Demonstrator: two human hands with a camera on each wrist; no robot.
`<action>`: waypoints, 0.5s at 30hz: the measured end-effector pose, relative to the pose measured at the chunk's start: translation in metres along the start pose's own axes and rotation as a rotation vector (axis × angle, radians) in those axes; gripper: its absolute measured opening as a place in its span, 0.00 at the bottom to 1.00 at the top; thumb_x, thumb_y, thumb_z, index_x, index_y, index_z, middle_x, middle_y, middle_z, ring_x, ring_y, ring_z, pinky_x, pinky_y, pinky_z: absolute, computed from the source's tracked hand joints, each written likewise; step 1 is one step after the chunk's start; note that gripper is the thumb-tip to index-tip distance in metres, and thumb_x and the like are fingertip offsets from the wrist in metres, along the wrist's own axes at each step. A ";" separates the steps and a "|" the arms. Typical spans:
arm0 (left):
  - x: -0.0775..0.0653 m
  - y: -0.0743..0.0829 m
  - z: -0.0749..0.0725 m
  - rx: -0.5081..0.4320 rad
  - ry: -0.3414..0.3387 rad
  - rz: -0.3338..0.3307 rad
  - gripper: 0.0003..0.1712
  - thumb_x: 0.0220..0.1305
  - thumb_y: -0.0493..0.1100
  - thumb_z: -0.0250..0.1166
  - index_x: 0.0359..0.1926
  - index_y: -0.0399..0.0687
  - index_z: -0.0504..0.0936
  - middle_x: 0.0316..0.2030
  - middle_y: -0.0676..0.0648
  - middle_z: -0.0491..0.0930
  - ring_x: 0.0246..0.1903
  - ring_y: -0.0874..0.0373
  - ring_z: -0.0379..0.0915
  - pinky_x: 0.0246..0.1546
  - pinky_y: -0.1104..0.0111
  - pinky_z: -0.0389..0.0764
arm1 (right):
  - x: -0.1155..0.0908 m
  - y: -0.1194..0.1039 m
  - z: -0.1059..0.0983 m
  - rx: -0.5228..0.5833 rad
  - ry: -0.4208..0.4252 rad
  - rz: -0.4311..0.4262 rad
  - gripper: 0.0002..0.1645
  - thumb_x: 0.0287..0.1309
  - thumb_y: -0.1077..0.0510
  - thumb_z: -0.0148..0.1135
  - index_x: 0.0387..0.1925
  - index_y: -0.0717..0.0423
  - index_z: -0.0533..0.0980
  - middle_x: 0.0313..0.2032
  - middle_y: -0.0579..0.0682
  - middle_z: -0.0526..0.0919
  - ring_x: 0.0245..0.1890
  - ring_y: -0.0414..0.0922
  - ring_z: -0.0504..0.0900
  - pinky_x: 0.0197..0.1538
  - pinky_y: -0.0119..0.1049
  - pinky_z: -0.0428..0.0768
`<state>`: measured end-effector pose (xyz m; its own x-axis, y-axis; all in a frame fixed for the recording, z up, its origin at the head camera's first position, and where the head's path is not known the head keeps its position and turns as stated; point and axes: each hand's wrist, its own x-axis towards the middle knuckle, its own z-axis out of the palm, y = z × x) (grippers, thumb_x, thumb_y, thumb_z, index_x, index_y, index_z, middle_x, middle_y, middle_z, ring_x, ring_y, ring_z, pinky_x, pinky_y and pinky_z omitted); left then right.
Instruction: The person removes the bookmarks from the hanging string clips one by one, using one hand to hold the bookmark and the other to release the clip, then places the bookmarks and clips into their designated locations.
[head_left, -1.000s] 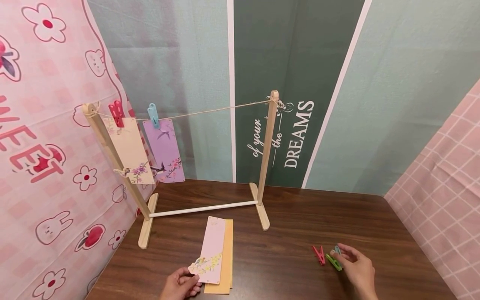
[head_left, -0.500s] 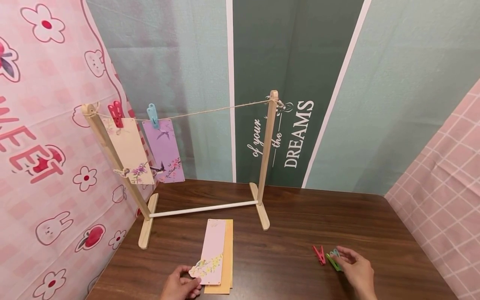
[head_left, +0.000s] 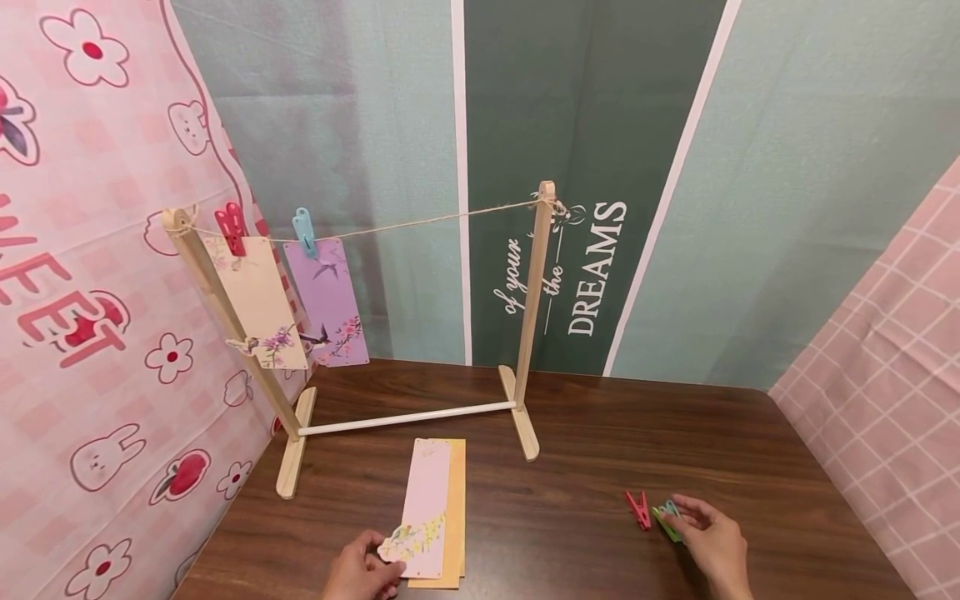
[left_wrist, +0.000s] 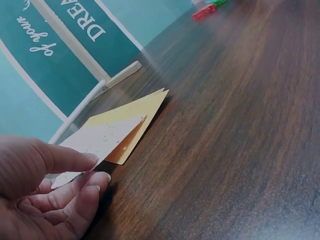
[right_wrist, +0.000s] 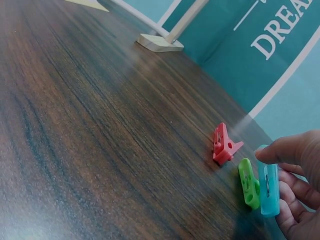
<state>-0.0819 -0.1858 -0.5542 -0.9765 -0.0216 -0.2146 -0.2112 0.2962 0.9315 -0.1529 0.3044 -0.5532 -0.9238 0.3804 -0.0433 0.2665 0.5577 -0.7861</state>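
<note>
My left hand (head_left: 364, 567) pinches the lower left edge of a pink card (head_left: 426, 500) printed with yellow flowers and a bird. In the left wrist view the card's near edge is lifted between thumb and fingers, over yellow-orange cards (left_wrist: 135, 110) lying on the table. At the right, my right hand (head_left: 708, 537) holds a light blue clothespin (right_wrist: 269, 187) between thumb and fingers. A green clothespin (right_wrist: 248, 182) lies close against it, and a red clothespin (right_wrist: 225, 144) rests on the table just beyond.
A wooden stand (head_left: 531, 308) holds a string (head_left: 427, 220) between two posts. From it hang a cream card (head_left: 258, 300) under a red clothespin (head_left: 232, 231) and a purple card (head_left: 327, 300) under a blue clothespin (head_left: 304, 232). Cloth backdrops (head_left: 825, 167) border the brown table (head_left: 585, 467).
My left hand has shifted the pink card slightly down toward me. The right hand has barely moved, its fingers staying on the light blue clothespin.
</note>
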 end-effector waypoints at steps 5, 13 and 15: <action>0.000 0.001 0.000 0.082 0.022 0.015 0.19 0.51 0.35 0.73 0.38 0.32 0.72 0.14 0.51 0.76 0.14 0.60 0.75 0.16 0.69 0.77 | -0.001 -0.001 -0.001 -0.017 0.009 -0.007 0.31 0.46 0.48 0.77 0.49 0.62 0.80 0.39 0.53 0.86 0.30 0.29 0.79 0.36 0.22 0.72; 0.000 0.003 -0.001 0.124 0.020 0.006 0.26 0.50 0.38 0.74 0.43 0.28 0.71 0.14 0.51 0.76 0.14 0.59 0.75 0.16 0.68 0.75 | -0.002 -0.001 0.000 -0.002 0.037 -0.023 0.29 0.46 0.52 0.77 0.48 0.62 0.80 0.39 0.54 0.86 0.29 0.26 0.78 0.48 0.38 0.73; 0.000 0.004 -0.001 0.125 0.019 0.001 0.26 0.50 0.39 0.74 0.44 0.29 0.71 0.14 0.52 0.76 0.15 0.59 0.75 0.16 0.67 0.75 | -0.002 -0.002 0.000 0.009 0.043 -0.025 0.28 0.47 0.53 0.77 0.48 0.63 0.80 0.39 0.55 0.86 0.29 0.26 0.77 0.51 0.48 0.70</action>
<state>-0.0831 -0.1861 -0.5503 -0.9776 -0.0388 -0.2067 -0.2041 0.4133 0.8874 -0.1511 0.3030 -0.5516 -0.9175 0.3978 0.0030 0.2408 0.5612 -0.7919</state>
